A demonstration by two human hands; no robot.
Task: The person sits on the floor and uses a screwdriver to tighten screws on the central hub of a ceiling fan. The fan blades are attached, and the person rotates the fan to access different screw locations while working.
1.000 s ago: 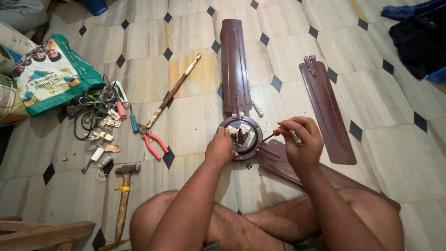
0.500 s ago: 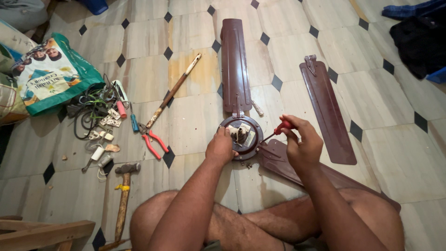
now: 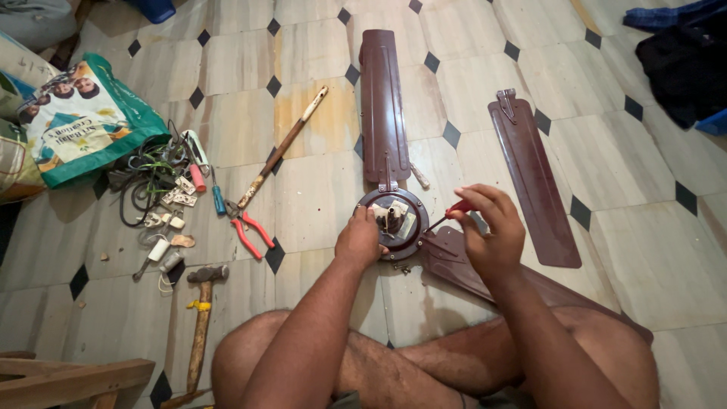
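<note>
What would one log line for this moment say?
left hand: on fan motor hub | right hand: holds red-handled screwdriver | loose fan blade: on floor

Left hand (image 3: 357,241) pressed flat; right hand (image 3: 488,231) fingers pinched.

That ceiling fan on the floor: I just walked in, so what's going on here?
A person sits cross-legged on the tiled floor. The left hand steadies the round fan motor; the right hand holds a red-handled screwdriver with its tip at the hub. One blade is attached, another blade lies loose. Pliers and a hammer lie nearby.
</note>
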